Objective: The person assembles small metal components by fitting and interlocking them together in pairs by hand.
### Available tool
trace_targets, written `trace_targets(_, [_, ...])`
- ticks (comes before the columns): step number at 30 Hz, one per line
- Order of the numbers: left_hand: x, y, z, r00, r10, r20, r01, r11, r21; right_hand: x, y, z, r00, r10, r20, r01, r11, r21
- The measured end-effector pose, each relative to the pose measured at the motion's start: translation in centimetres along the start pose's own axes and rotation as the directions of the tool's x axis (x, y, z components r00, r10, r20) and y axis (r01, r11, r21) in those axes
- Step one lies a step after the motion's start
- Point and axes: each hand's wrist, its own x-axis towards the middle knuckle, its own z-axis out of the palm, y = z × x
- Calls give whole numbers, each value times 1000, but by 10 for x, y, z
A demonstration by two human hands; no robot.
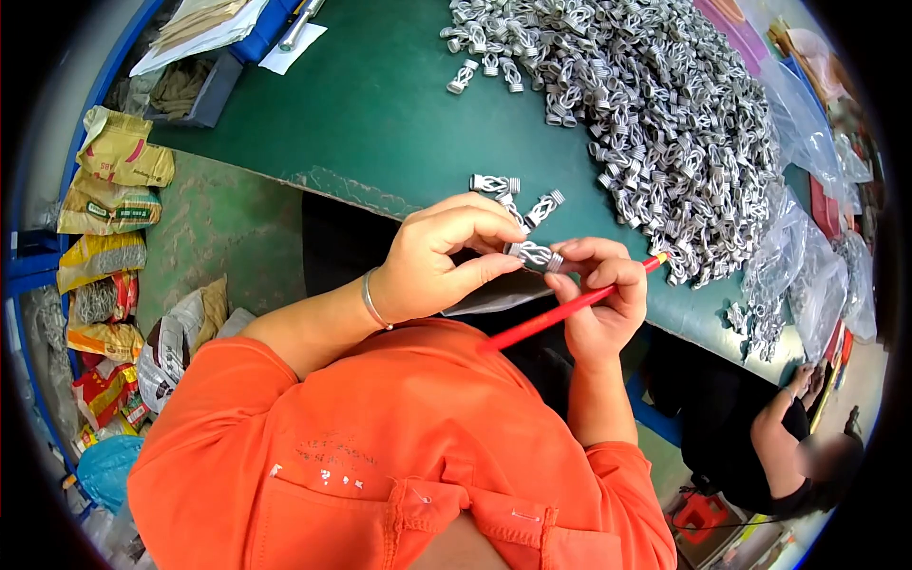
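My left hand (pixel 446 255) pinches one end of a small grey part (pixel 535 256) with open twisted ribs and a threaded-looking end. The thumb and fingers of my right hand (pixel 608 294) close on its other end. Across that same hand lies a slim red pen-like stick (pixel 541 324) with a yellow tip, gripped by the fingers and slanting down towards my chest. On the table just beyond my hands rest a few similar grey parts (pixel 544 208). A big heap of the same grey parts (pixel 684 142) covers the right side of the table.
The green table (pixel 380 123) has a worn front edge. Clear plastic bags (pixel 817 285) hang at its right end, near a co-worker in black (pixel 731 427). A grey bin (pixel 214 90) stands at the back left. Sacks (pixel 119 161) line the left shelf.
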Motion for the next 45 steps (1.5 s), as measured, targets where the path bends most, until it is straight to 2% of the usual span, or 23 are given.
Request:
trace_targets(2, [1,8,-8,987,116,109,-138,964,226,1,0,-4,1000,4,8,-4,1000,5])
trace_targets(4, [-5,6,-11,987,121,105,-145,952,271,4,3,-8,998,15,-54,-26,979,-200])
trace_targets(6, [-9,6,-14,988,42,149,-85,952,293,13,10,-9,998,-36,-42,18,927,-375])
trace_targets(8, [-13,4,-14,988,14,153,-60,950,306,23,13,-5,999,4,44,18,869,-494])
trace_targets(10, [-14,4,-13,976,-97,197,37,957,288,34,13,2,983,-34,179,138,780,-611])
trace_targets(12, [-13,7,-14,978,-93,184,33,952,305,38,16,3,969,-88,232,223,719,-658])
trace_targets(16, [-11,5,-18,985,-98,144,33,919,393,44,11,-6,953,-19,303,218,739,-637])
trace_targets(19, [-9,3,-19,990,-80,118,27,917,397,42,8,-13,918,-47,394,316,686,-656])
trace_targets(20, [-9,2,-18,991,-73,111,24,920,390,39,9,-14,918,-46,395,317,685,-656])
trace_targets(22, [-10,1,-15,992,-92,83,59,941,332,33,14,-16,959,-172,227,282,689,-668])
trace_targets(23, [-10,0,-12,992,-112,57,93,957,274,29,14,-13,982,-179,61,176,749,-639])
trace_targets(24, [-10,1,-10,993,-109,55,90,957,275,23,11,-9,989,-4,-147,-65,882,-467])
trace_targets(25, [-9,1,-7,987,-155,44,142,966,217,20,5,-6,957,157,-242,-211,953,-217])
trace_targets(26, [-7,1,-5,979,-199,35,191,968,159,21,-2,-1,899,331,-287,-329,943,56])
trace_targets(28, [-4,3,-4,970,-237,57,230,968,103,16,-2,1,872,426,-242,-376,899,227])
trace_targets(31, [-2,4,-6,937,-332,105,340,938,-68,12,-5,3,854,495,-158,-412,830,375])
trace_targets(34, [-4,1,-6,954,-274,122,293,940,-175,7,0,6,895,430,-119,-362,856,369])
trace_targets(36, [-4,5,-7,960,-271,73,279,948,-152,6,0,7,907,412,-82,-348,846,403])
trace_targets(38, [-3,4,-13,995,-30,97,24,998,54,4,5,6,978,208,-5,-200,949,244])
trace_targets(40, [-4,6,-14,998,-5,59,-2,993,114,6,2,2,972,183,147,-207,963,171])
trace_targets(42, [-5,8,-20,972,120,203,-171,951,256,7,0,3,967,200,159,-221,967,127])
trace_targets(44, [-9,3,-19,974,129,188,-177,949,262,17,3,7,988,80,135,-59,986,-158])
trace_targets(45, [-11,3,-20,986,57,158,-106,941,321,21,9,8,985,-8,170,70,928,-365])
